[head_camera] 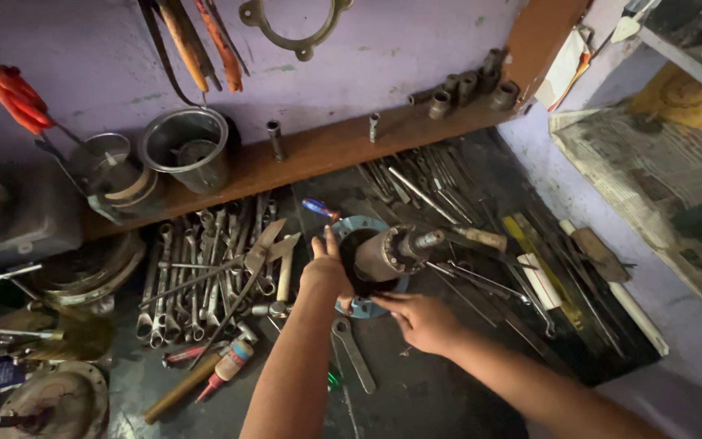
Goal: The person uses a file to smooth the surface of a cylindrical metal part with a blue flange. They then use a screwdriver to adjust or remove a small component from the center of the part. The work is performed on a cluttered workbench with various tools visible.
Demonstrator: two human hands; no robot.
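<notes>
The left hand (328,264) is closed around the near, dark end of a shaft assembly (387,254) at mid-bench, over a blue flange (359,306); the right hand (420,319) lies open, fingers touching the flange's near edge. The assembly's long axis runs left to right, its threaded tip pointing right and slightly far. Held at one end only, the greasy-looking piece could slip and drop onto the spanners (197,276) or pinch the right fingers.

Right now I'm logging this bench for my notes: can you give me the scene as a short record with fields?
left hand: on the dark side of the shaft part
right hand: under the part, at the blue flange
part pose: tilted, threaded end toward the right
left of hands: row of spanners
near edge: loose spanner
shelf: steel cup, sockets
</notes>
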